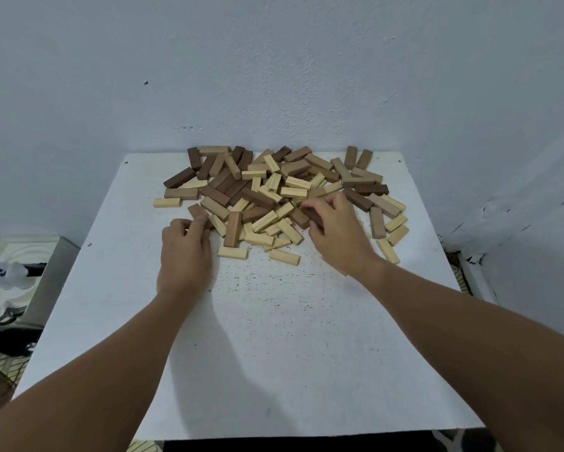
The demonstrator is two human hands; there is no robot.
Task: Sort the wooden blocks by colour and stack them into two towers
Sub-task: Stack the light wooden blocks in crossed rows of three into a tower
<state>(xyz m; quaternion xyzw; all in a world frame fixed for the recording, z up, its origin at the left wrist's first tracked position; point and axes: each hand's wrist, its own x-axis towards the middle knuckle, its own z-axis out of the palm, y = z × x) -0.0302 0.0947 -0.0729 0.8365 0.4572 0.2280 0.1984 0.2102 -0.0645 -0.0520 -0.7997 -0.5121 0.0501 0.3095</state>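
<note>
A loose heap of wooden blocks, dark brown, mid brown and pale yellow, covers the far half of the white table. My left hand is at the heap's near left edge, its fingers curled round a brown block. At the heap's near middle, my right hand grips a dark brown block between thumb and fingers. No tower stands anywhere on the table.
The table's far edge meets a pale blue wall. A grey and white object with a small white figure sits left of the table, lower down. Single pale blocks lie in front of the heap.
</note>
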